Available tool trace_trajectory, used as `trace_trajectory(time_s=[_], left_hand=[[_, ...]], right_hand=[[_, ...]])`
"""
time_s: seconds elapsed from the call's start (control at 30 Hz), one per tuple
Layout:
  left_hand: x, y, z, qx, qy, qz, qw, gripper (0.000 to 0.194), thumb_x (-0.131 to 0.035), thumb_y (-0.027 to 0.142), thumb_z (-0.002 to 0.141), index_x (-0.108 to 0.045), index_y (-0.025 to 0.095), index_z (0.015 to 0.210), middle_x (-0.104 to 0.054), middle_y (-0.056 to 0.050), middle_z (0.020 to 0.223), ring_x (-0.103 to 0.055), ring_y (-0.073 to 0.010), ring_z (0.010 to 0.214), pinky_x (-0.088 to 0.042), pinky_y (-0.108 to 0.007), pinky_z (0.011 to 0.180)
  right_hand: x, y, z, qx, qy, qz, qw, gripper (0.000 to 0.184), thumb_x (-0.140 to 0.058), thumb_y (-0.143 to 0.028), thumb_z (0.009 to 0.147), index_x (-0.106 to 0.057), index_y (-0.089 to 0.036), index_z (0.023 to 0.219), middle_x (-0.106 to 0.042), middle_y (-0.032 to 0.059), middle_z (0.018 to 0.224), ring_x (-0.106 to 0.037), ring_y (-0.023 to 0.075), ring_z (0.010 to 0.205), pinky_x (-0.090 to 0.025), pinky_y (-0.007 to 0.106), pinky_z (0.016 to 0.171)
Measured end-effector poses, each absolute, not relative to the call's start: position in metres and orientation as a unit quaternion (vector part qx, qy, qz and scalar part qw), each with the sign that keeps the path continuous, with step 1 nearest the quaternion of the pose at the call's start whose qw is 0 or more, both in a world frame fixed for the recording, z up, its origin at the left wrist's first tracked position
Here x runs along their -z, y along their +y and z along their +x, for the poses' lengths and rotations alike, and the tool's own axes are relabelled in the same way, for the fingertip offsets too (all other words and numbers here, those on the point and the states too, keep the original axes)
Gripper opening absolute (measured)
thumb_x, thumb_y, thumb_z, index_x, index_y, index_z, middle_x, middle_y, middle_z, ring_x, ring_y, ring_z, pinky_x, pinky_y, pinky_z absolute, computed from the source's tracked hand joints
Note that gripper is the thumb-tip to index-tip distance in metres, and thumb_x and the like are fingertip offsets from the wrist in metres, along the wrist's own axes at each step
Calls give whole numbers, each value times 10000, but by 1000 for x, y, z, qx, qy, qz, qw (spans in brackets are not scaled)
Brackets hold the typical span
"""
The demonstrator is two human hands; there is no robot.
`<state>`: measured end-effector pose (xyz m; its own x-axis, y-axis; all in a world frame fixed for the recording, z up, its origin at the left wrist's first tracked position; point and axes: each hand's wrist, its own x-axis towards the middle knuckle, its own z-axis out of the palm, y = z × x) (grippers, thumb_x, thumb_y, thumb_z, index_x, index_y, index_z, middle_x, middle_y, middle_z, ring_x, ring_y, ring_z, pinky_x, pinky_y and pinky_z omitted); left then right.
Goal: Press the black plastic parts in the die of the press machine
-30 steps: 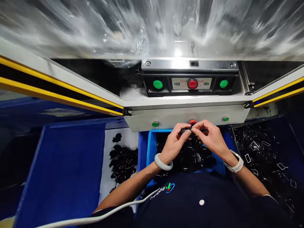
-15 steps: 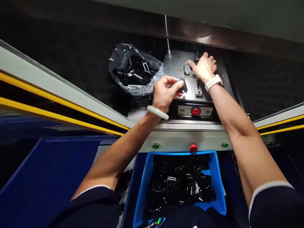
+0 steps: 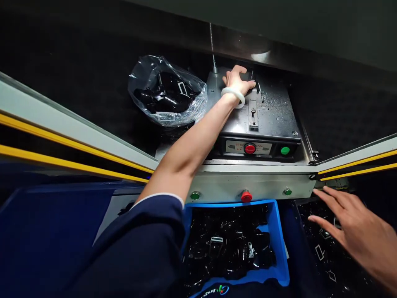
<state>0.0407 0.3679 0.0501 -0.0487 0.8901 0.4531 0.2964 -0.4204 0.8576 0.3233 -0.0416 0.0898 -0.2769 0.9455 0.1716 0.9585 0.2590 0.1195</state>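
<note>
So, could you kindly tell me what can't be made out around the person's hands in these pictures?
All in the head view:
The left hand: its back hides its palm and anything beneath it on the steel plate.
The right hand: its wrist is cut off by the right edge.
The black parts in the clear plastic bag: blurred by film and glare.
The pieces in the blue crate: too dark and glossy to tell apart.

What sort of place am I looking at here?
Likely a factory workstation: a metal fixture plate, a panel with a red stop button, yellow-striped safety bars, and a blue crate of black parts.
</note>
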Motion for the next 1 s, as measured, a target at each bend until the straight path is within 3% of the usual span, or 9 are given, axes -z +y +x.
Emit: trace_trajectory(time_s=[0.1, 0.2, 0.27, 0.33, 0.5, 0.67, 0.8, 0.9, 1.0], left_hand=[[-40, 276, 14, -539, 516, 632, 209, 357, -872, 47, 745, -723, 127, 1059, -699, -91, 1164, -649, -280, 1233, -464, -524, 1140], [-11, 154, -31, -513, 497, 672, 195, 80, -714, 224, 949, -754, 191, 1010, -738, -63, 1042, -689, -182, 918, -574, -349, 857], [12, 87, -63, -459, 536, 678, 206, 166, -663, 325, 985, -770, 198, 988, -736, -45, 937, -657, -154, 776, -544, -306, 749], [33, 45, -92, -390, 575, 684, 223, 229, -671, 406, 963, -776, 208, 1007, -718, -56, 967, -639, -159, 745, -526, -300, 692], [72, 30, -134, -210, 601, 737, 227, 440, -753, 469, 852, -743, 270, 1244, -630, -100, 1278, -622, -199, 805, -557, -370, 785], [81, 35, -138, -200, 618, 738, 186, 385, -751, 431, 874, -739, 286, 1231, -622, -94, 1271, -607, -207, 774, -536, -404, 828], [74, 20, -121, -226, 644, 717, 147, 396, -728, 397, 920, -705, 287, 1299, -576, -93, 1375, -651, -268, 932, -499, -487, 977], [67, -4, -88, -251, 616, 723, 183, 299, -633, 351, 996, -722, 225, 1252, -638, -113, 1234, -655, -271, 988, -517, -438, 932], [69, -39, -37, -187, 494, 790, 310, 268, -535, 346, 1064, -758, 226, 1153, -717, -71, 1013, -672, -213, 856, -522, -349, 782]], right_hand=[[-57, -43, 315, 17, -804, -593, 40, 429, -488, -576, 1049, -666, -362, 1375, -744, 71, 1303, -731, 299, 1078, -613, 425, 685], [-17, -19, 309, -44, -793, -607, 27, 307, -556, -407, 1043, -692, -286, 1290, -754, 86, 1242, -719, 281, 1110, -611, 391, 739], [5, -4, 313, -66, -775, -629, 13, 242, -584, -314, 1016, -704, -244, 1214, -750, 103, 1177, -710, 286, 1096, -590, 379, 750], [19, 5, 322, -88, -762, -641, 11, 190, -591, -250, 990, -707, -225, 1138, -739, 102, 1125, -704, 282, 1054, -564, 371, 771], [35, 13, 333, -113, -754, -645, 49, 133, -595, -220, 960, -691, -213, 1052, -709, 86, 1076, -679, 247, 918, -509, 370, 785], [43, 19, 327, -102, -721, -681, 78, 130, -573, -120, 938, -670, -202, 967, -695, 83, 1016, -659, 230, 893, -498, 379, 797], [43, 8, 313, -63, -713, -692, 87, 165, -537, -146, 989, -682, -200, 1047, -691, 114, 1070, -642, 264, 993, -503, 394, 783], [45, -14, 284, -64, -739, -669, 58, 226, -467, -183, 1057, -681, -199, 1130, -695, 127, 1125, -629, 273, 1070, -502, 382, 778], [60, -37, 242, -145, -768, -623, -34, 227, -475, -226, 1087, -678, -185, 1181, -719, 115, 1098, -658, 246, 976, -482, 354, 701]])
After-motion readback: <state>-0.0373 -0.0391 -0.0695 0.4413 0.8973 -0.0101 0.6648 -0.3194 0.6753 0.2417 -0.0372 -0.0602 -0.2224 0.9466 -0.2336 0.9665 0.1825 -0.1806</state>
